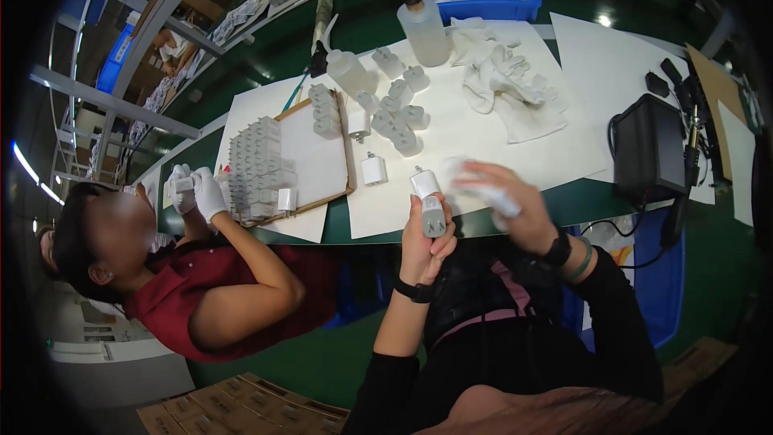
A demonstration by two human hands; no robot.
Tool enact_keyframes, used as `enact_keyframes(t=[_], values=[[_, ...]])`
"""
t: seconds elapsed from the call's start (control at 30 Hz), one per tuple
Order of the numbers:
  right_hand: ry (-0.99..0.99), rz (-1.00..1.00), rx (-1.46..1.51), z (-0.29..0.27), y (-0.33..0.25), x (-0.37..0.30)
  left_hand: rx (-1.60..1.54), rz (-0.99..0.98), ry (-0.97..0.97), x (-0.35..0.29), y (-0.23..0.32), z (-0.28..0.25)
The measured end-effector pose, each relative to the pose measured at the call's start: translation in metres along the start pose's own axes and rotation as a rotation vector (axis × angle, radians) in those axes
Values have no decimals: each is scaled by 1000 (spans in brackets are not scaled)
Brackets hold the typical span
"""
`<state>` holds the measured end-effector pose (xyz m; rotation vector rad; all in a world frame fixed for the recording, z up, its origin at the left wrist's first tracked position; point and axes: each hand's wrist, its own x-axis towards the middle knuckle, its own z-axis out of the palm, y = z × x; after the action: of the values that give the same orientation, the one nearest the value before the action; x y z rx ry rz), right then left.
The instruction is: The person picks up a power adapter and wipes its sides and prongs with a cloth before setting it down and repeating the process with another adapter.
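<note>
My left hand (427,248) is closed around a white plug-in charger (435,220), its two metal prongs toward me. Just beyond it, another white charger (423,183) lies on the white paper. My right hand (519,208) is to the right of the held charger and smeared by motion. Bunched in its fingers is something white and soft, which looks like a cloth (506,203). A single charger (373,169) lies farther left, and several more stand in a cluster (396,119) beyond it.
A shallow tray (349,181) holds rows of chargers (256,157) at left, beside a co-worker's gloved hands (211,195). Two squeeze bottles (424,32) and crumpled white gloves (507,80) lie farther back. A black box-shaped device (648,145) with cables stands right; a blue bin (523,4) is behind.
</note>
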<state>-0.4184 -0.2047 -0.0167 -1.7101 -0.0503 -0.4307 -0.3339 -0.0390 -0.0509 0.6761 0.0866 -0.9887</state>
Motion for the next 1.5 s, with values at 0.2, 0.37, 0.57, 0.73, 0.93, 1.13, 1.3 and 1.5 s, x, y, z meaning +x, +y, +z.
enact_keyframes(t=[0.2,0.37,0.57,0.73,0.93,1.13,1.3,1.5], values=[[-238,-417,-499,12,7,6,-90,-14,50,5,-9,-16],[56,150,-17,-3,38,-17,-361,40,-29,7,1,-11],[308,-126,-255,13,-4,1,49,308,-61,3,-14,-15],[66,-475,-810,39,1,0,213,508,175,2,-26,1],[113,-371,-827,49,5,-13,214,539,250,2,-35,1],[55,-269,-787,42,5,-21,94,509,206,9,-32,4],[203,268,-49,27,35,-43,-201,361,-348,14,-19,-32],[300,168,-79,25,21,-22,-42,485,-116,8,-28,0]])
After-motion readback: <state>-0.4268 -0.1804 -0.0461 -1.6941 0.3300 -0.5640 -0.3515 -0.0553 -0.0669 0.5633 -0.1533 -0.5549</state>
